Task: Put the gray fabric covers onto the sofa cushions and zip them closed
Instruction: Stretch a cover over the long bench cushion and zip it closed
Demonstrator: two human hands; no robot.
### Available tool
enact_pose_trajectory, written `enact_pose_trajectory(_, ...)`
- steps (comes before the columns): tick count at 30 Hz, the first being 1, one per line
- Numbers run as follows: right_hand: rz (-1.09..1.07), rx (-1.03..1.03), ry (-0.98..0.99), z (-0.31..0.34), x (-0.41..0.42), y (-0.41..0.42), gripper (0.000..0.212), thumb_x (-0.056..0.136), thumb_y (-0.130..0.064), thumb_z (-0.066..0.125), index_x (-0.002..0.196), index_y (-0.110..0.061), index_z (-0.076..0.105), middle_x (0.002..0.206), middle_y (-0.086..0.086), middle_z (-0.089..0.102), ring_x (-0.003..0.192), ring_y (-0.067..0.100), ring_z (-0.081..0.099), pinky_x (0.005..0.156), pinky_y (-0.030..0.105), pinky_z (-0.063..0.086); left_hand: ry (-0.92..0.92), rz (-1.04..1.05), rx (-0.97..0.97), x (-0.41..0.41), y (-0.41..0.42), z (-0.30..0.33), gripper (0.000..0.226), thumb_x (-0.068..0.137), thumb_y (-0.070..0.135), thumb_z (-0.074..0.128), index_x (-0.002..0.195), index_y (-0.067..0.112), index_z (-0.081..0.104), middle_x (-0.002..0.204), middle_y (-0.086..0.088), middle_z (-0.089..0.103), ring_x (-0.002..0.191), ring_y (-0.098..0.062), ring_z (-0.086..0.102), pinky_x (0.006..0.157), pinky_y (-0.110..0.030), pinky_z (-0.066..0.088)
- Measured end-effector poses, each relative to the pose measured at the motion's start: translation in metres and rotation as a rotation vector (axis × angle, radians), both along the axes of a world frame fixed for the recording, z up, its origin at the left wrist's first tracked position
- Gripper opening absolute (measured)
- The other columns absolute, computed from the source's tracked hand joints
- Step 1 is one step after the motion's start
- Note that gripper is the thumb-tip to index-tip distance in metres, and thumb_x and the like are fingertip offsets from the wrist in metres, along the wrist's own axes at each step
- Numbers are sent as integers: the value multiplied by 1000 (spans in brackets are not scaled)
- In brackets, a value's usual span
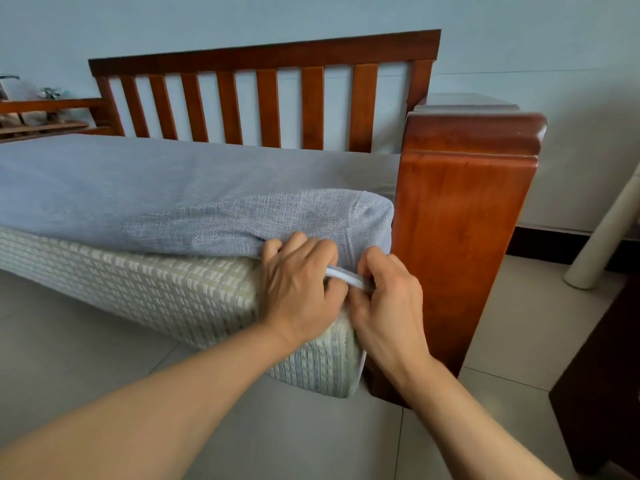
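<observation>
Both hands, left and right, pinch the gray cover's zipper edge at the cushion corner

Gray-blue woven cover over a cream, seemingly gray-checked cushion; reddish-brown wooden sofa frame.

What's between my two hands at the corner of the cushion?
In the head view, a short white zipper strip spans from the left hand to the right hand.

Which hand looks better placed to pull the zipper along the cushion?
Probably the right hand: it pinches the zipper at the corner beside the wooden armrest. The left hand holds the gray cover's edge.
</observation>
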State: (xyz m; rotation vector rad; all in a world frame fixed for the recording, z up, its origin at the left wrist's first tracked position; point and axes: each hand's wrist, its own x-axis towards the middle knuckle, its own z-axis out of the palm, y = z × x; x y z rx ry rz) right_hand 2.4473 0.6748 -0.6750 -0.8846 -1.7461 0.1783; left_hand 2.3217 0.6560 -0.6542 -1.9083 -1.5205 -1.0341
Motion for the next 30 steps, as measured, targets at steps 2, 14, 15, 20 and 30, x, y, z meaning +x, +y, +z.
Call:
enact_pose_trajectory(2,2,-7,58,-8,-1,-15,24,65,-2,55,66,-17,36,59,-6,36,58,12,31,50,26,28,84,-61,12,-3,-1,-5,8,69,26,41,65,19,40,59,5,44,64,-22,43,64,-34,24)
enact_pose_trajectory(14,-101,81,-1,-18,2,-29,16,72,-9,64,69,-10,49,70,-2,46,69,16,41,60,31,35,626,-244,-77,-40,-26,2,46,71,54,61,84,10,52,79,-2,51,76,-20,40,65,-35,28)
enact_pose_trajectory(15,-94,84,-1,-18,2,-30,16,71,-7,64,68,-9,48,69,-1,45,69,16,40,59,29,34,636,-250,-77,-41,-25,1,47,71,54,62,85,11,49,79,-2,51,75,-20,40,65,-35,27)
enact_pose_trajectory(20,-45,117,-4,-29,3,-39,13,70,-1,61,66,-6,49,67,1,44,66,16,38,58,24,31,622,-281,-43,-38,-26,-5,40,72,43,66,80,17,36,71,0,49,71,-19,37,62,-32,19)
enact_pose_trajectory(30,27,226,-114,-82,7,-52,22,77,7,63,60,-3,54,65,7,49,62,21,42,52,33,36,713,-377,141,-34,-38,-37,32,83,-1,51,58,18,46,56,1,41,57,-17,37,53,-29,21)
